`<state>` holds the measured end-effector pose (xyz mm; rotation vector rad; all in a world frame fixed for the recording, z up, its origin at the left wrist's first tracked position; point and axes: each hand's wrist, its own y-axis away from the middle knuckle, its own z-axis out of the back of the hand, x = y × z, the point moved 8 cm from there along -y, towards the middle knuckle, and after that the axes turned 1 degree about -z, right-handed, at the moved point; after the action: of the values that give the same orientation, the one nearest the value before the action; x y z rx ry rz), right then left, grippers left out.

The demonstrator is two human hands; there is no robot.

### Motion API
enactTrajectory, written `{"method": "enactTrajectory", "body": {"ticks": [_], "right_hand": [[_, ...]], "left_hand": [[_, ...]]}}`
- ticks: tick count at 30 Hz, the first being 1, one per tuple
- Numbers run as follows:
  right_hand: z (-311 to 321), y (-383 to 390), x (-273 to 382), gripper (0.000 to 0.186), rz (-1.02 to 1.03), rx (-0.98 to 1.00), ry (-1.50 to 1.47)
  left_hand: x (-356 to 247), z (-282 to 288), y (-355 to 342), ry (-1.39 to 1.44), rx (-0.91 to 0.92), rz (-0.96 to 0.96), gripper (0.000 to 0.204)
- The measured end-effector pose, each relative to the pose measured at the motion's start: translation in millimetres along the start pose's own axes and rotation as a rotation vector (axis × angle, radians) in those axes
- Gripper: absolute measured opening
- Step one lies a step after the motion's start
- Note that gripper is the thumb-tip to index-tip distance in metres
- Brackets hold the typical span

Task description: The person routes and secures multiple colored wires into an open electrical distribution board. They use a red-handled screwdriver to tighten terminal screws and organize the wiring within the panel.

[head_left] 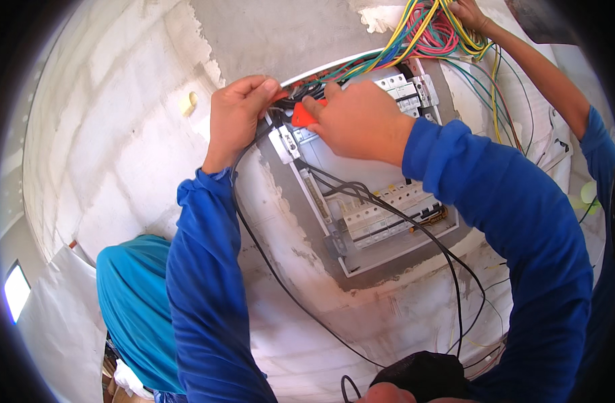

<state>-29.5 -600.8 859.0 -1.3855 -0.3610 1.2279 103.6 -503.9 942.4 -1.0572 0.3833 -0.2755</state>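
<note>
My left hand is at the upper left corner of an open electrical panel box, thumb and fingers pinched together. A small orange-red bit shows at its fingertips, too little to name. Right beside it, my right hand grips a flat orange-red piece, perhaps a tool handle; the rest is hidden by the fingers. Dark wires crowd around both hands along the box's top edge. Just below the hands sits a white breaker. One breaker row lies at upper right, another row lower down.
Black cables loop out of the box and hang downward. At upper right, another person's hand holds a bundle of coloured wires. Rough plaster wall surrounds the box. Teal cloth is at lower left, beside my left arm.
</note>
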Motion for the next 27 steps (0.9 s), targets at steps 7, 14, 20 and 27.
{"method": "enactTrajectory", "body": {"ticks": [7, 14, 20, 27], "right_hand": [[-3.8, 4.1, 1.6, 0.036, -0.051, -0.037, -0.030], [-5.4, 2.8, 2.1, 0.041, -0.059, -0.042, 0.025], [-3.1, 3.7, 0.8, 0.041, -0.064, -0.037, 0.008], [-1.4, 5.1, 3.2, 0.037, -0.075, -0.005, -0.063]], "left_hand": [[2.3, -1.0, 2.1, 0.053, -0.029, -0.001, 0.025], [0.3, -1.9, 0.5, 0.079, -0.019, -0.002, 0.025], [0.3, -1.5, 2.4, 0.034, -0.038, 0.003, 0.027], [0.3, -0.9, 2.8, 0.104, -0.051, 0.001, 0.027]]}}
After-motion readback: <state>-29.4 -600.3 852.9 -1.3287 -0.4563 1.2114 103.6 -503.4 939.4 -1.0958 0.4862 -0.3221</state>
